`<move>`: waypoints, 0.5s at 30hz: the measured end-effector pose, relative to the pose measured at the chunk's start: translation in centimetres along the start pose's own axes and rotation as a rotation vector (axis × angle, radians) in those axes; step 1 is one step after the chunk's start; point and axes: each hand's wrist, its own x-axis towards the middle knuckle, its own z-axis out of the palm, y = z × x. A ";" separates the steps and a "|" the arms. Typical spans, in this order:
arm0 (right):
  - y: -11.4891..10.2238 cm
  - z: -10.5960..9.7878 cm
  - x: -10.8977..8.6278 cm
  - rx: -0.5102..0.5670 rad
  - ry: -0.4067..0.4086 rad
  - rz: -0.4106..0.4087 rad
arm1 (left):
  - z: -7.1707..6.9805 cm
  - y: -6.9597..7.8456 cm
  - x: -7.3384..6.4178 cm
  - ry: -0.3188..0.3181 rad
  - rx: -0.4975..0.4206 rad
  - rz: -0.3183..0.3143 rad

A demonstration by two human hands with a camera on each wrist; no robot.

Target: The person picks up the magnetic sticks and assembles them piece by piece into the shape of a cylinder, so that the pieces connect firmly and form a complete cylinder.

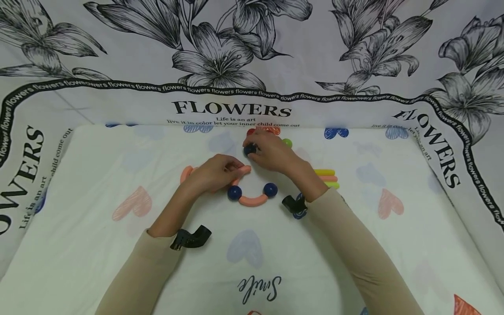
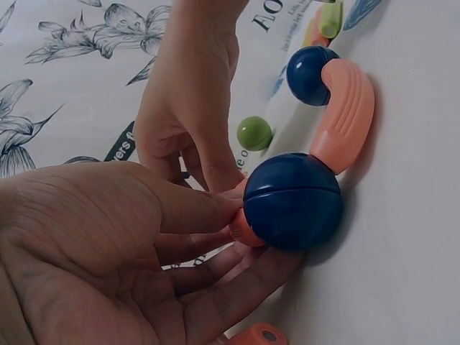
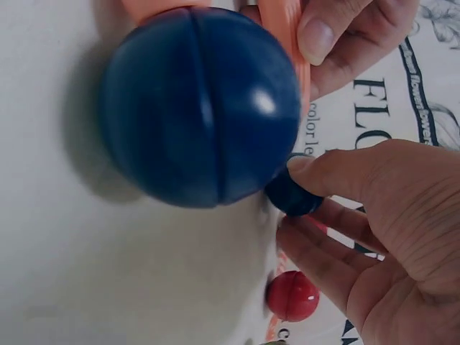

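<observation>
My left hand [image 1: 216, 173] pinches a curved orange piece [image 1: 246, 169] between thumb and fingers. That piece joins a dark blue ball [image 1: 234, 193], which connects through another curved orange piece [image 1: 253, 201] to a second blue ball [image 1: 270, 189]. Together they form an open curve on the cloth. Just beyond, my right hand [image 1: 273, 151] grips a separate blue ball [image 3: 291, 195] with thumb and fingertips, close to the free end of the left hand's piece. A gap shows between that ball and the orange end in the head view.
A loose orange piece [image 1: 185, 174] lies partly hidden behind my left hand. A red ball [image 3: 292, 295] and a green ball [image 1: 288, 142] sit near my right hand. Yellow, orange and green sticks [image 1: 326, 172] lie beside the right wrist. Heart-patterned cloth [image 1: 118, 262] covers the surface.
</observation>
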 end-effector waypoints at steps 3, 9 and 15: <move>0.0 0.1 0.0 0.056 -0.001 -0.005 | -0.4 0.0 -0.2 -0.002 -0.004 -0.018; 0.2 -0.1 -0.9 0.162 0.061 0.002 | -1.2 0.1 -0.5 0.002 0.007 -0.033; 1.5 0.3 -3.6 0.228 0.092 0.049 | -0.2 0.2 -0.1 0.006 0.008 -0.012</move>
